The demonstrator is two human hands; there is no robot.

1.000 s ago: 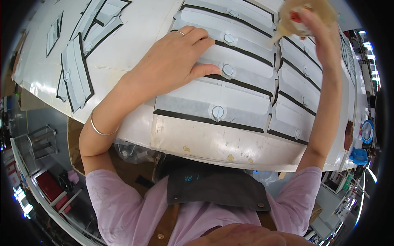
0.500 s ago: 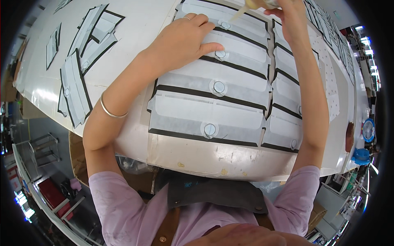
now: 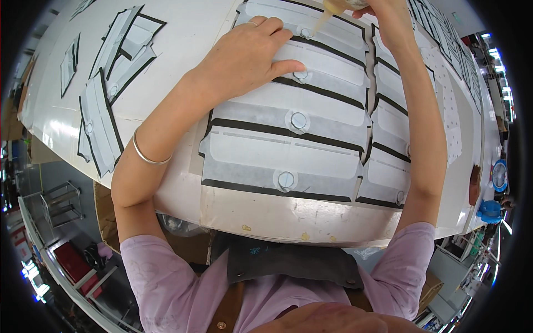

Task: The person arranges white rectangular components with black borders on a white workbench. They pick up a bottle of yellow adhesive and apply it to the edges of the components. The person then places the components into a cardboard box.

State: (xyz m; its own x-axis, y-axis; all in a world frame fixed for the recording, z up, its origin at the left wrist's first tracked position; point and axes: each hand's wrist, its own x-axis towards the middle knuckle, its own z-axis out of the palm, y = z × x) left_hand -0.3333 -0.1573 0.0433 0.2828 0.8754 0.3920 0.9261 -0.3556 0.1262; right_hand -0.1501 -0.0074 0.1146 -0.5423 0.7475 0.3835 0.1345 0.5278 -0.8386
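Note:
Flat grey-white pieces with black borders [image 3: 250, 147] lie in rows on the white table, each with a round disc on it. My left hand [image 3: 244, 58] rests palm down over the upper rows, fingers stretched and thumb out. The thumb tip touches one disc [image 3: 300, 75]; the fingertips lie near the disc farther up [image 3: 306, 33]. At the top edge my right hand [image 3: 391, 22] grips a squeeze bottle [image 3: 340, 5] with a long, pale, pointed nozzle. The nozzle tip is at the edge of that farther disc; whether they touch I cannot tell. The top edge cuts off part of the bottle.
Similar pieces [image 3: 102, 119] lie loosely overlapped at the left, and more stand in rows at the far right [image 3: 444, 44]. A perforated white sheet [image 3: 448, 122] lies beyond my right forearm. A blue object [image 3: 489, 212] is off the table's right side. The table's front edge [image 3: 277, 236] curves before me.
The bottle has shifted left and its nozzle is steeper, with the tip nearer the farther disc. My left hand keeps its place on the pieces. The whole view has shifted slightly.

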